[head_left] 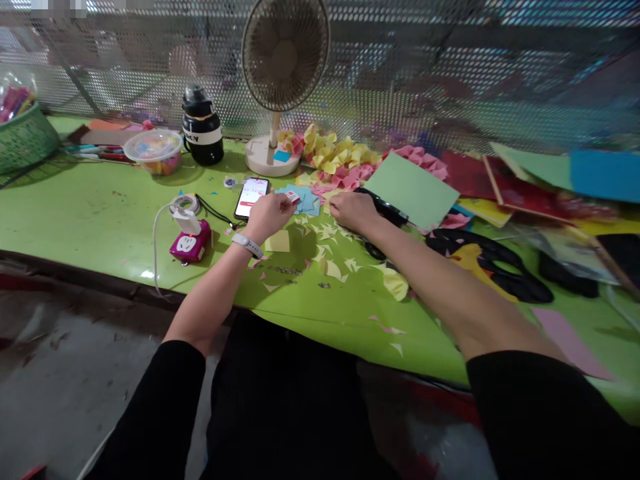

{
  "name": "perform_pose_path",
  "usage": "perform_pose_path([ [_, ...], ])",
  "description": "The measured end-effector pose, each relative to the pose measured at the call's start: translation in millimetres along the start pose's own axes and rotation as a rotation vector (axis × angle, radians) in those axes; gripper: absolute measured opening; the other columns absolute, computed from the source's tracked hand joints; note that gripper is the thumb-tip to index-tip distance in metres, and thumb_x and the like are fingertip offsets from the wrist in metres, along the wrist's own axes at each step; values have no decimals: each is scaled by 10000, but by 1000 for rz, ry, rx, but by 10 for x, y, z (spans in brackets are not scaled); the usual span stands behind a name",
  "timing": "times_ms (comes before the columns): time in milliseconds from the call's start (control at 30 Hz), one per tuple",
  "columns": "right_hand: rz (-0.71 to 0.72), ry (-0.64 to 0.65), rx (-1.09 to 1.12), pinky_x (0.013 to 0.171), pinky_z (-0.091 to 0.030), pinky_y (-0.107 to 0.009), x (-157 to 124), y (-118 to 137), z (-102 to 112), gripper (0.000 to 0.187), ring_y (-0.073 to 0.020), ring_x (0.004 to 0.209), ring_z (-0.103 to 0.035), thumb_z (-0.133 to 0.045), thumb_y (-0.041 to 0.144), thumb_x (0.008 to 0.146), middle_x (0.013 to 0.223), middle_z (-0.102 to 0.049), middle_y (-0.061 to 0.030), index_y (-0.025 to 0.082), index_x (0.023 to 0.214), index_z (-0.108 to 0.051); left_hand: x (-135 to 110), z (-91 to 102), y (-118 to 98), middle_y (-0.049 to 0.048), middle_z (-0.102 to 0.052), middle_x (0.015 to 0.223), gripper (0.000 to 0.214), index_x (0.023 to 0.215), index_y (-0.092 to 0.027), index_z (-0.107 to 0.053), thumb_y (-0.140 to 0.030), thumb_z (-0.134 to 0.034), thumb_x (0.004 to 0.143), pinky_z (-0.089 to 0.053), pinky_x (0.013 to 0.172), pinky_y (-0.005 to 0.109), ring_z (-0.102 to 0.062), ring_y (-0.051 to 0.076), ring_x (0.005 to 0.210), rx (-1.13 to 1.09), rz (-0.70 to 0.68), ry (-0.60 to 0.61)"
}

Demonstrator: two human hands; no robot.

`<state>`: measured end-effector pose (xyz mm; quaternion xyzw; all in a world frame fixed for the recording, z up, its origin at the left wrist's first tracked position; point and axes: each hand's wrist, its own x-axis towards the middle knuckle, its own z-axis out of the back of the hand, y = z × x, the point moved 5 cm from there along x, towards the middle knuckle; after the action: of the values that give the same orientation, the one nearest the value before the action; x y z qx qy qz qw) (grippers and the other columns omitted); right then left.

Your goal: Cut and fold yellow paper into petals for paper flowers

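My left hand [270,215], with a white band on its wrist, is closed beside the phone [251,198]. A small red-and-white box [293,197] shows at its fingertips and seems pinched there. Blue paper squares [309,203] lie just beyond. My right hand [353,211] is curled over the table, near a bit of yellow paper [330,195]; what its fingers hold, if anything, is hidden. A long black tool [383,207], its kind unclear, lies past that hand. Between and below the hands are a yellow paper square [278,241] and many pale paper scraps [327,232].
A fan [273,157] stands at the back, beside folded yellow and pink paper pieces [340,155]. To the left are a black bottle [203,130], a lidded tub [154,150] and a pink socket block [190,243] with a cable. Coloured sheets [413,190] and black scissors-like handles [525,277] lie right.
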<state>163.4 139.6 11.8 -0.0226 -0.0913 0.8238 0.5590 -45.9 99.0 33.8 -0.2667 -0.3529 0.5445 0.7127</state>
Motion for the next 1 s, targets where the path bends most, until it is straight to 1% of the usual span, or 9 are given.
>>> perform_pose_path([
  [167,-66,-59,176,709,-414,-319,20,-52,-47,338,-264,987,-648,-513,313,921,1118,-731,-158,125,984,-786,-3,-12,-20,88,-751,852,149,764,-203,-722,-306,-651,845,-474,781,328,-656,220,806,166,-13,-16],
  [300,-170,-26,369,683,-421,-310,13,-165,-73,332,-245,878,-670,-575,375,893,1020,-771,-112,146,972,-803,-18,-32,-32,90,-748,845,163,806,-176,-734,-305,-645,852,-486,765,340,-649,211,769,126,-1,36],
  [367,-170,-72,391,713,-437,-323,-64,-169,6,341,-252,884,-674,-541,357,918,1021,-774,-113,145,991,-799,-44,-78,-47,93,-741,827,190,789,-164,-729,-329,-663,856,-508,789,353,-656,204,774,-4,39,89],
  [433,-121,-188,368,793,-453,-358,-223,-88,159,353,-271,948,-665,-487,330,958,1065,-763,-130,149,998,-788,-92,-185,-57,103,-741,838,241,778,-154,-719,-366,-667,878,-534,825,364,-675,195,805,-243,146,177],
  [533,13,-342,302,923,-419,-444,-575,197,378,404,-297,1042,-626,-388,337,1028,1110,-745,-136,182,1063,-760,-222,-455,-92,125,-753,882,350,832,-140,-696,-462,-610,940,-570,855,372,-701,180,843,-717,411,337],
  [633,127,-371,244,927,-401,-465,-883,485,422,410,-288,1045,-612,-351,317,1052,1148,-732,-128,205,1083,-744,-340,-675,-195,124,-753,865,316,834,-118,-672,-377,-574,986,-568,917,373,-703,144,796,-981,509,437],
  [767,225,-517,258,893,-428,-469,-1088,529,360,307,-281,1014,-618,-447,285,1034,1129,-736,-124,198,1046,-741,-408,-773,-247,93,-751,815,190,838,-95,-663,-175,-571,983,-563,920,323,-699,96,683,-1079,540,469],
  [867,255,-666,365,912,-462,-485,-1166,345,332,200,-279,1032,-624,-565,313,992,1135,-729,-97,227,1029,-741,-417,-761,-249,104,-768,849,156,873,-102,-670,-174,-581,980,-565,913,313,-741,126,768,-1073,545,513],
  [1000,261,-713,634,875,-533,-478,-1238,165,326,133,-268,1035,-649,-634,335,957,1105,-721,-67,267,948,-748,-434,-758,-257,127,-785,954,141,947,-114,-687,-232,-613,973,-550,966,345,-756,145,856,-1040,491,588],
])
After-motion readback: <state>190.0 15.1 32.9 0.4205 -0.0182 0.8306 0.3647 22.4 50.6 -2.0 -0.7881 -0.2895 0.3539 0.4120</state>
